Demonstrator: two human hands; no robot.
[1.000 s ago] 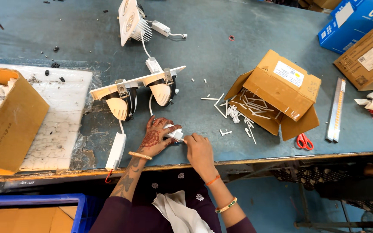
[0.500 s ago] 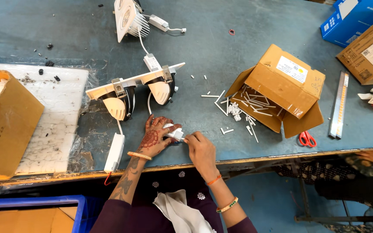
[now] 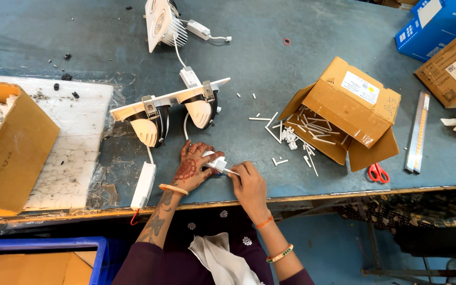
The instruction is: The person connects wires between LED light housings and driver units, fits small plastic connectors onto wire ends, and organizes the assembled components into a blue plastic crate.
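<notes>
My left hand (image 3: 195,167) rests on the blue-grey table near its front edge and grips a small white connector block (image 3: 216,163). My right hand (image 3: 247,182) pinches a thin white sleeve piece against the right side of that block. Just behind my hands lies a white double downlight fitting (image 3: 171,108) with two cream lamp heads, its cable running to a white driver box (image 3: 143,185) at my left.
An open cardboard box (image 3: 350,112) spilling several white sleeve pieces (image 3: 291,136) lies to the right, red scissors (image 3: 378,172) by it. A cardboard box (image 3: 11,153) of white parts stands on foam at left. Another light fitting (image 3: 160,22) lies at the back.
The view has shifted slightly. My hands stay together at the table's front edge, working the small white piece; nothing else has moved.
</notes>
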